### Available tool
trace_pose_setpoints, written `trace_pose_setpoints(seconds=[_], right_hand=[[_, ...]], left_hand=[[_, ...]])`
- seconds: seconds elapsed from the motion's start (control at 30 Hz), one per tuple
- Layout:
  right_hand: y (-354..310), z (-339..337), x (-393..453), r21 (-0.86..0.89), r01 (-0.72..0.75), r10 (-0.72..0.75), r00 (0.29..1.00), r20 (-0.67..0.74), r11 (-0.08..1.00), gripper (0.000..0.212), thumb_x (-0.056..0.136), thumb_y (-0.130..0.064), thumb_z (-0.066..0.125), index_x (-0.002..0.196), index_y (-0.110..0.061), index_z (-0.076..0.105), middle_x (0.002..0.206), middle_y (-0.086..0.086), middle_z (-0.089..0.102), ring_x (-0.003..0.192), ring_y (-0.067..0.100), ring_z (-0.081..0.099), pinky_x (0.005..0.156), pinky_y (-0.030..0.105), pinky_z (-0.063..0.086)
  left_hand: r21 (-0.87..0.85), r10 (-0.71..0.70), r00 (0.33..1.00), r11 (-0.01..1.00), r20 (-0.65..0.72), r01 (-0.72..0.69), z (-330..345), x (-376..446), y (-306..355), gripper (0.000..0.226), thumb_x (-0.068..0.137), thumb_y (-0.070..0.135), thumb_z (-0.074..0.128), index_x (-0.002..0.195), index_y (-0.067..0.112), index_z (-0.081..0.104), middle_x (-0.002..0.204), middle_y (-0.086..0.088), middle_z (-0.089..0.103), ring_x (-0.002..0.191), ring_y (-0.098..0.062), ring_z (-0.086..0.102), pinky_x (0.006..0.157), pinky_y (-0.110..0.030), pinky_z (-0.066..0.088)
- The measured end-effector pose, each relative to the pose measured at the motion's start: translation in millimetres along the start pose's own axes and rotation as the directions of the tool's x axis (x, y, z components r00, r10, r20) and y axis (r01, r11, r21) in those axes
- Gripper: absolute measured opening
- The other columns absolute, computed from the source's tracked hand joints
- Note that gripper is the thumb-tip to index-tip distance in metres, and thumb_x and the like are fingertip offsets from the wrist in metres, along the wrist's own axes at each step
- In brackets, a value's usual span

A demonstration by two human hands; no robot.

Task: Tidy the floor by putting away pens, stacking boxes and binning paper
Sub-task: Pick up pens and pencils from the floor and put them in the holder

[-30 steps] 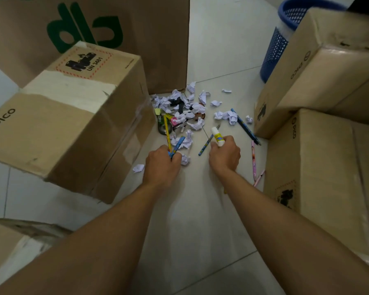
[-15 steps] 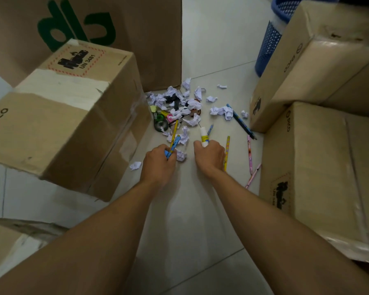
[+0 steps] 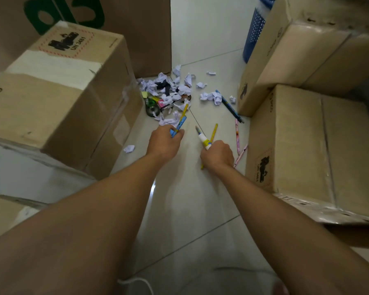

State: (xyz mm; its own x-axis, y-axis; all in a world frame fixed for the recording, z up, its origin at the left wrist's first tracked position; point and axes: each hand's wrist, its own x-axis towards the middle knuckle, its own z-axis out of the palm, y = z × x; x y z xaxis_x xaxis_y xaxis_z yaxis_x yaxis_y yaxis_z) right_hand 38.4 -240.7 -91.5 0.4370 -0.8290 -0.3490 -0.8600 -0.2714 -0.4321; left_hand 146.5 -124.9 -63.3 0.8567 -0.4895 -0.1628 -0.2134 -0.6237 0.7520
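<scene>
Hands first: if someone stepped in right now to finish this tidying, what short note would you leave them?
Left hand: closed on a blue pen and a yellow one.
Right hand: closed on a glue stick and a yellow pencil.
On the floor: crumpled paper piled ahead, one scrap by the left box; dark blue pen and pink pens beside the right boxes. Blue bin far right.
Done: a few pens gathered.
Left: remaining pens, all paper, stacking boxes.
</scene>
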Motion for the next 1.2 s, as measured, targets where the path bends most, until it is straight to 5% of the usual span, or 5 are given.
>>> trace_pose_setpoints(seconds=[0.27,0.43,0.57,0.97,1.2], right_hand=[[-8.9,17.1,-46.7,0.385,0.016,-0.044,0.997,0.064,0.923,0.031,0.08,-0.027,0.068,0.058,-0.015,0.05,0.054,0.0,0.048,0.058,0.024,0.049,0.052,0.034,0.031],[-15.4,-22.6,-84.3,0.407,-0.003,-0.067,0.985,0.156,0.913,0.038,0.083,-0.019,0.069,0.057,-0.019,0.042,0.052,-0.003,0.04,0.051,0.015,0.037,0.053,0.032,0.03],[-33.7,-90.4,-118.7,0.409,-0.024,-0.09,0.962,0.258,0.912,0.039,0.083,-0.019,0.068,0.055,-0.021,0.04,0.051,-0.004,0.039,0.053,0.018,0.037,0.056,0.031,0.032],[-147.8,-368.2,-225.5,0.449,-0.1,-0.092,0.918,0.387,0.888,0.023,0.071,-0.029,0.065,0.06,-0.022,0.047,0.057,0.002,0.039,0.056,0.021,0.034,0.057,0.037,0.031],[-217.9,-542.5,-257.7,0.516,-0.084,-0.14,0.915,0.378,0.852,0.023,0.088,-0.018,0.068,0.071,-0.016,0.053,0.061,0.008,0.046,0.046,0.018,0.035,0.039,0.022,0.027]], left_hand=[[-0.399,-0.272,0.961,0.887,-0.046,0.232,-5.8,-0.6,-25.5,0.037,0.088,0.042,0.066,0.06,0.023,0.052,0.054,0.002,0.045,0.053,-0.019,0.04,0.059,-0.034,0.035],[-0.601,-0.393,0.919,0.726,0.038,0.335,-35.7,-29.7,0.2,0.034,0.094,0.035,0.067,0.091,0.001,0.066,0.058,0.001,0.046,0.046,-0.013,0.035,0.042,-0.02,0.031],[-0.686,-0.496,0.866,0.611,0.056,0.395,-66.8,-77.2,50.9,0.027,0.094,0.032,0.068,0.087,0.006,0.064,0.056,0.002,0.045,0.045,-0.013,0.034,0.042,-0.022,0.03],[-0.582,-0.405,0.911,0.723,0.078,0.372,-265.4,-137.3,286.2,0.03,0.097,0.031,0.064,0.084,0.005,0.061,0.061,-0.005,0.049,0.048,-0.019,0.038,0.044,-0.027,0.034],[-0.572,-0.295,0.944,0.753,0.147,0.325,-370.2,-156.9,455.2,0.02,0.098,0.023,0.063,0.084,0.01,0.059,0.066,-0.006,0.05,0.05,-0.016,0.041,0.042,-0.02,0.036]])
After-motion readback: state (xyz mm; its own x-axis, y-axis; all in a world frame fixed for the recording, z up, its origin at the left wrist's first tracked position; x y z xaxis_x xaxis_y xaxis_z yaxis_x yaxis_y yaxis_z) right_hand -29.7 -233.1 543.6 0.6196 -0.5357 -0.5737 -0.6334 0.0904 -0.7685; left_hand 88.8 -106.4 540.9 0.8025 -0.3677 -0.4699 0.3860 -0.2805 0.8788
